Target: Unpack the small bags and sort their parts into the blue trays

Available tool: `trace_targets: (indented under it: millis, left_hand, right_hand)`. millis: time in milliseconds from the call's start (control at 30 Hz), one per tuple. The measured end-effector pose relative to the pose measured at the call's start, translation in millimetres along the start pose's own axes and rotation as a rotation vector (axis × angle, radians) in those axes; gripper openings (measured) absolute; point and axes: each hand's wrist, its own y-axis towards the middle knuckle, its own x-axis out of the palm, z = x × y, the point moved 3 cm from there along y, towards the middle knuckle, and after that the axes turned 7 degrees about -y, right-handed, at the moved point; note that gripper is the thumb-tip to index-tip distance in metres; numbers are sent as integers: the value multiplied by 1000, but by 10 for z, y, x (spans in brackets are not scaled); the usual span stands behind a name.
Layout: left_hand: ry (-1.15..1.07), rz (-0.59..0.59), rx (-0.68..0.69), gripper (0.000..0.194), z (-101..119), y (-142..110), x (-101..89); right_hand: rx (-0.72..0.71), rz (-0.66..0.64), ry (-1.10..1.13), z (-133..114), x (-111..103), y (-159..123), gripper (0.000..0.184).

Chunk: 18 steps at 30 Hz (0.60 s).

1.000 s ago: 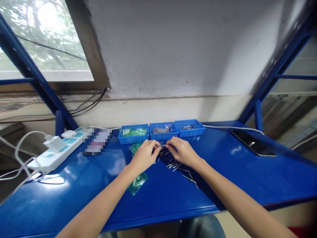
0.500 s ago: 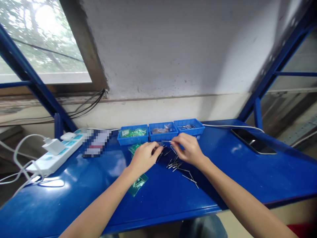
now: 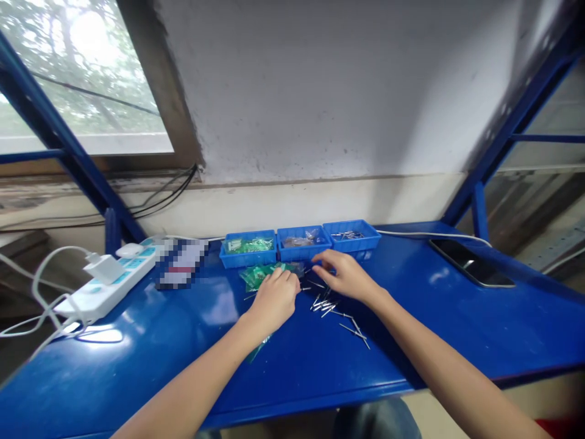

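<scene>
My left hand (image 3: pixel 277 296) is low over the table, its fingers curled down and pressed together; what lies under the fingertips is hidden. A thin metal rod tip shows just right of these fingers, and another rod pokes out on the left side. My right hand (image 3: pixel 345 274) hovers to the right with thumb and fingers apart, and I see nothing between them. Below it lies a loose pile of thin metal rivets (image 3: pixel 325 305), with several more strewn toward me. A green plastic bag (image 3: pixel 256 275) lies beyond my left hand; a second green bag (image 3: pixel 259 349) is mostly hidden under my left forearm.
Three blue bins stand along the wall: a left bin (image 3: pixel 249 260) with green packets, a middle bin (image 3: pixel 301 250) with clear bags, a right bin (image 3: pixel 351 245) with metal rivets. A white power strip (image 3: pixel 91 296), a blurred phone (image 3: pixel 183 263) and a black phone (image 3: pixel 470 262) flank them.
My hands were close together around a thin metal rod; then my right hand drew back with it. Now no rod shows in my right hand, and my left hand has lowered toward the table.
</scene>
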Motion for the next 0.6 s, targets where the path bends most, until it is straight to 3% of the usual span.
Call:
trace_targets:
  millis: [67,133,367,600]
  left_hand:
    - [-96,50,7,19,-36,16,-18]
    - [-220,106,5,21,-77,32,-54]
    - [-502,163,-38,17,-103,62,-139]
    - [-488,274,11,10,-68,36,-189]
  right_hand:
    - [-150,-14,28,-191,72,-11,18]
    - [-211,12,28,-277,101,-22,14]
    - [-229,150,40,-280,11,-27,13]
    - [-206,170,20,-302,-19,-27,20]
